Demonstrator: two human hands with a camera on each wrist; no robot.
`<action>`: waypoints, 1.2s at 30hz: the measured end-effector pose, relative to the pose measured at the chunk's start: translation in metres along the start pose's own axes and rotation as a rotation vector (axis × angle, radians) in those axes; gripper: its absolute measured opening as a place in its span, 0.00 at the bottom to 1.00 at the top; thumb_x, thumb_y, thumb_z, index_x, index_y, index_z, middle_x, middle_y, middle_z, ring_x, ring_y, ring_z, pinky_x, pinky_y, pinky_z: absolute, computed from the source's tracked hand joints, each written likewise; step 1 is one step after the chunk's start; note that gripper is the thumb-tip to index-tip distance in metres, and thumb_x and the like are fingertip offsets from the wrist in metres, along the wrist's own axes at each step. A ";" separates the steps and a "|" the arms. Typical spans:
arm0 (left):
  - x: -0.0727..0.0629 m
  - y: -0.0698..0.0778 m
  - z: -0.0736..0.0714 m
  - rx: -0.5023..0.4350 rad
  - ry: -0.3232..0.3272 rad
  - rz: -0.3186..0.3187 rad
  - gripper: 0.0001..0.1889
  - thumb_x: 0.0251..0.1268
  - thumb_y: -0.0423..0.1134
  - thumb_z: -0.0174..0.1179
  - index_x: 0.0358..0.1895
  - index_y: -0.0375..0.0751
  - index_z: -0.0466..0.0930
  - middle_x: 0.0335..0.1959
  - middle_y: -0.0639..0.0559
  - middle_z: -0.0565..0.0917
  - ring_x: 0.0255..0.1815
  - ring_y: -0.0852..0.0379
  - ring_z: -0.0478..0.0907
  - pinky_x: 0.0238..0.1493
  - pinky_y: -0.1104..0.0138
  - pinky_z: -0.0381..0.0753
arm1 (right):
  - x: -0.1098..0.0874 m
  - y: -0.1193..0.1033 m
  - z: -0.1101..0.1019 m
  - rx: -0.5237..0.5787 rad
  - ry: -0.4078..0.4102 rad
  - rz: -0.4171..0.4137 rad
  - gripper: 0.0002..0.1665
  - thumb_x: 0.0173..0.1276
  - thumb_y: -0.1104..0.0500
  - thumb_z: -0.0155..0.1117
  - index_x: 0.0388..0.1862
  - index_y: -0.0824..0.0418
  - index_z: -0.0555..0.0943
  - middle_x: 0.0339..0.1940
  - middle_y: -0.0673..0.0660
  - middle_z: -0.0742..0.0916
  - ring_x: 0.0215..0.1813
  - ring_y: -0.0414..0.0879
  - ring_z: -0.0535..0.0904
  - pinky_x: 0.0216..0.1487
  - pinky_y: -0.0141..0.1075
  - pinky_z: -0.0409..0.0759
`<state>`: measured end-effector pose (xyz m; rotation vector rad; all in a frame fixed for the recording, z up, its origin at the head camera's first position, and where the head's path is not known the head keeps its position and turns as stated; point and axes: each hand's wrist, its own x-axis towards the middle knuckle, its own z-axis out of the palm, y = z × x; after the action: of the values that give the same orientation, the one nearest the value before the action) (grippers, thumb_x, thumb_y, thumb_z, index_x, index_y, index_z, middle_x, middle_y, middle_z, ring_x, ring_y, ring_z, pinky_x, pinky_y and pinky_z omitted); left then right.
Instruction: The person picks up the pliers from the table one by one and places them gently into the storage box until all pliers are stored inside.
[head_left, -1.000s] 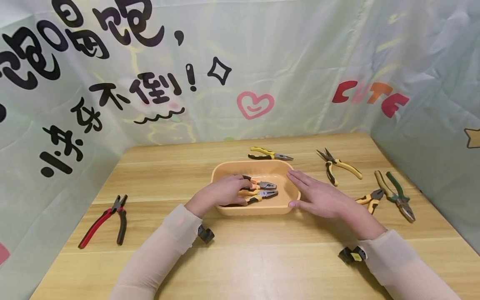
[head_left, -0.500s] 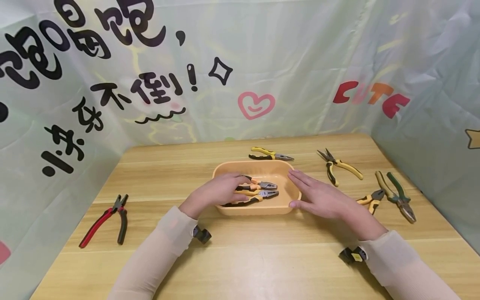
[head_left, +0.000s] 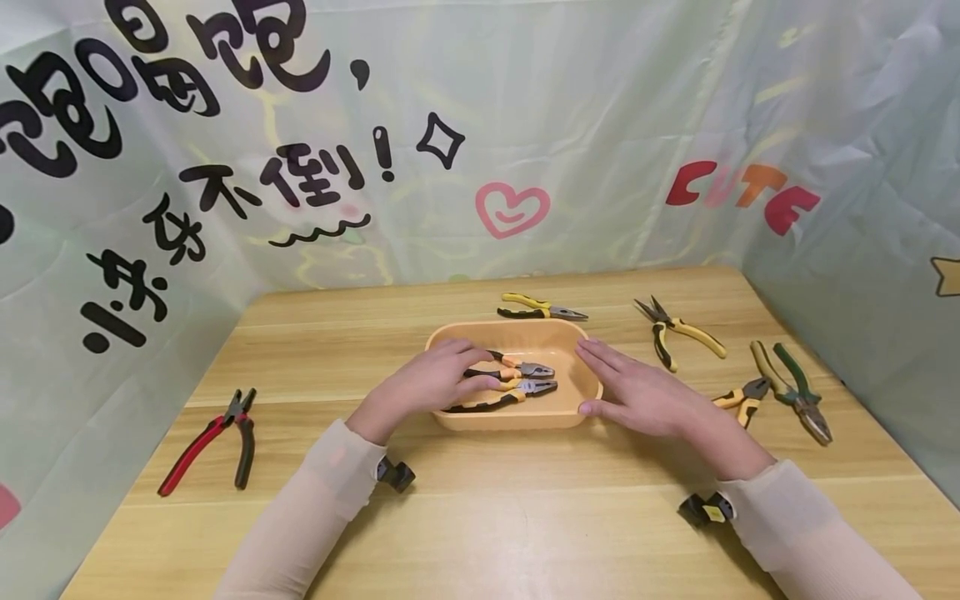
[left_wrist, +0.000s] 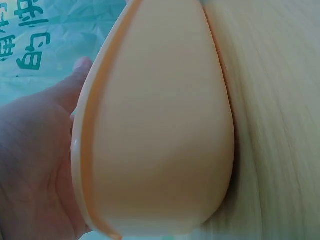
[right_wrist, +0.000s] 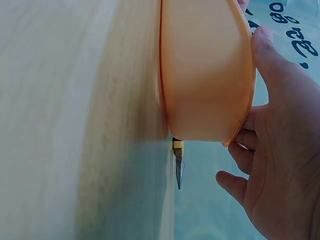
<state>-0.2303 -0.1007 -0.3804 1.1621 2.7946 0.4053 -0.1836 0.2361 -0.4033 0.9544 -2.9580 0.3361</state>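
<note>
An orange plastic basket stands mid-table with two pairs of pliers inside. The rear orange-and-black pliers and the front yellow-and-black pliers both point their metal noses right. My left hand reaches over the basket's left end, its relaxed fingers above the pliers' handles and hiding part of them. My right hand rests against the right end, fingers fairly straight along the rim and thumb at the near corner. In the wrist views the basket's outer wall hides most of the fingers.
Needle-nose pliers lie behind the basket, and a spread pair at back right. Diagonal cutters and green-handled pliers lie beyond my right wrist. Red-and-black pliers lie at the left. Printed cloth encloses the table.
My left hand has let go of the front pliers and drawn back slightly left and up, showing more of their handles. My right hand has stayed at the basket's end.
</note>
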 end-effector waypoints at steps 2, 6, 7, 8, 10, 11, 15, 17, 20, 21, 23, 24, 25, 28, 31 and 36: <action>-0.002 -0.001 0.000 0.020 0.013 -0.006 0.35 0.72 0.67 0.41 0.70 0.46 0.70 0.65 0.48 0.72 0.68 0.48 0.65 0.68 0.55 0.63 | 0.000 0.000 0.000 0.001 0.002 0.000 0.54 0.70 0.30 0.51 0.80 0.62 0.49 0.80 0.61 0.52 0.76 0.59 0.54 0.70 0.53 0.60; -0.007 -0.004 -0.002 0.044 0.039 -0.010 0.36 0.72 0.67 0.40 0.71 0.46 0.68 0.66 0.46 0.70 0.69 0.46 0.63 0.69 0.54 0.62 | -0.001 0.000 0.001 0.004 0.002 -0.001 0.54 0.70 0.30 0.51 0.80 0.62 0.49 0.80 0.61 0.52 0.76 0.59 0.54 0.70 0.53 0.60; -0.008 -0.005 -0.003 0.049 0.046 -0.008 0.36 0.72 0.66 0.40 0.71 0.45 0.67 0.66 0.45 0.70 0.69 0.45 0.63 0.69 0.53 0.61 | -0.001 0.000 0.001 0.004 0.002 -0.002 0.54 0.70 0.30 0.51 0.80 0.62 0.49 0.80 0.61 0.52 0.76 0.58 0.54 0.70 0.53 0.60; -0.010 -0.005 -0.004 0.050 0.050 -0.009 0.36 0.72 0.66 0.40 0.71 0.45 0.67 0.67 0.45 0.70 0.69 0.44 0.63 0.69 0.52 0.60 | -0.001 0.000 0.001 0.004 0.002 -0.002 0.54 0.70 0.30 0.51 0.80 0.62 0.49 0.80 0.61 0.52 0.76 0.58 0.54 0.70 0.53 0.59; -0.013 -0.006 -0.006 0.047 0.057 -0.012 0.36 0.73 0.66 0.40 0.71 0.44 0.68 0.67 0.43 0.70 0.69 0.44 0.63 0.70 0.51 0.59 | -0.001 0.000 0.001 0.004 0.001 -0.003 0.54 0.70 0.30 0.51 0.80 0.62 0.49 0.80 0.61 0.52 0.77 0.58 0.54 0.70 0.53 0.59; -0.014 -0.007 -0.008 0.051 0.059 -0.017 0.36 0.73 0.67 0.39 0.71 0.45 0.68 0.67 0.43 0.69 0.69 0.43 0.62 0.70 0.50 0.59 | -0.001 0.000 0.001 0.003 0.001 -0.003 0.54 0.70 0.30 0.51 0.80 0.62 0.49 0.80 0.61 0.52 0.77 0.58 0.54 0.70 0.53 0.59; -0.021 -0.011 -0.012 0.064 0.070 -0.047 0.37 0.72 0.68 0.36 0.71 0.47 0.67 0.69 0.41 0.67 0.71 0.42 0.60 0.70 0.48 0.57 | 0.000 0.001 0.001 0.000 0.003 -0.004 0.54 0.70 0.30 0.50 0.80 0.62 0.49 0.80 0.61 0.52 0.77 0.58 0.54 0.70 0.53 0.60; -0.024 -0.013 -0.014 0.073 0.074 -0.063 0.37 0.72 0.68 0.36 0.72 0.48 0.67 0.70 0.41 0.66 0.72 0.42 0.59 0.71 0.47 0.55 | 0.000 0.001 0.001 0.000 0.004 -0.004 0.54 0.70 0.30 0.50 0.80 0.62 0.49 0.80 0.61 0.52 0.77 0.58 0.54 0.70 0.53 0.61; -0.029 -0.016 -0.017 0.085 0.078 -0.085 0.36 0.73 0.67 0.37 0.72 0.47 0.66 0.71 0.40 0.65 0.72 0.41 0.58 0.71 0.47 0.54 | 0.000 0.001 0.001 -0.001 0.004 -0.006 0.54 0.70 0.30 0.50 0.80 0.62 0.50 0.80 0.60 0.52 0.77 0.58 0.53 0.70 0.53 0.60; -0.030 -0.017 -0.018 0.088 0.080 -0.092 0.36 0.73 0.67 0.38 0.73 0.47 0.66 0.71 0.40 0.65 0.72 0.41 0.58 0.71 0.46 0.55 | 0.000 0.001 0.001 -0.002 0.005 -0.006 0.54 0.70 0.30 0.50 0.80 0.63 0.50 0.80 0.60 0.53 0.77 0.58 0.53 0.70 0.53 0.60; -0.033 -0.019 -0.020 0.096 0.085 -0.107 0.36 0.73 0.66 0.39 0.73 0.46 0.65 0.71 0.40 0.65 0.72 0.40 0.58 0.70 0.44 0.56 | 0.000 0.001 0.001 -0.002 0.005 -0.007 0.54 0.70 0.30 0.50 0.80 0.63 0.50 0.80 0.61 0.53 0.77 0.58 0.53 0.70 0.53 0.60; -0.034 -0.020 -0.020 0.099 0.087 -0.115 0.36 0.73 0.66 0.39 0.73 0.46 0.65 0.71 0.40 0.64 0.72 0.40 0.58 0.69 0.44 0.56 | 0.000 0.001 0.001 -0.003 0.006 -0.007 0.54 0.70 0.30 0.50 0.80 0.63 0.50 0.80 0.61 0.53 0.77 0.58 0.53 0.70 0.53 0.60; -0.036 -0.021 -0.021 0.102 0.090 -0.122 0.36 0.73 0.66 0.39 0.73 0.46 0.65 0.71 0.40 0.64 0.72 0.39 0.58 0.69 0.42 0.56 | 0.000 0.001 0.001 -0.003 0.006 -0.008 0.54 0.70 0.30 0.50 0.80 0.63 0.50 0.80 0.61 0.53 0.77 0.58 0.53 0.70 0.53 0.60; -0.040 -0.026 -0.022 0.114 0.096 -0.151 0.37 0.73 0.67 0.38 0.74 0.46 0.64 0.72 0.40 0.63 0.72 0.38 0.57 0.67 0.40 0.57 | 0.000 0.001 0.000 0.000 0.006 -0.008 0.54 0.70 0.30 0.51 0.80 0.63 0.50 0.80 0.61 0.53 0.77 0.58 0.53 0.70 0.53 0.60; -0.044 -0.032 -0.023 0.112 0.105 -0.175 0.37 0.73 0.67 0.39 0.74 0.46 0.64 0.72 0.39 0.63 0.72 0.37 0.57 0.67 0.39 0.57 | 0.000 0.000 0.000 0.001 0.007 -0.007 0.54 0.70 0.30 0.51 0.80 0.63 0.50 0.80 0.61 0.53 0.77 0.58 0.53 0.70 0.53 0.60; -0.051 -0.042 -0.024 0.121 0.112 -0.204 0.37 0.72 0.67 0.40 0.74 0.46 0.63 0.71 0.37 0.63 0.71 0.34 0.57 0.66 0.38 0.58 | 0.000 0.000 0.000 -0.004 0.007 -0.004 0.54 0.70 0.30 0.50 0.80 0.63 0.50 0.80 0.61 0.53 0.77 0.58 0.54 0.70 0.53 0.60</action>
<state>-0.2273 -0.1697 -0.3695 0.8859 3.0351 0.2960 -0.1836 0.2363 -0.4035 0.9567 -2.9490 0.3323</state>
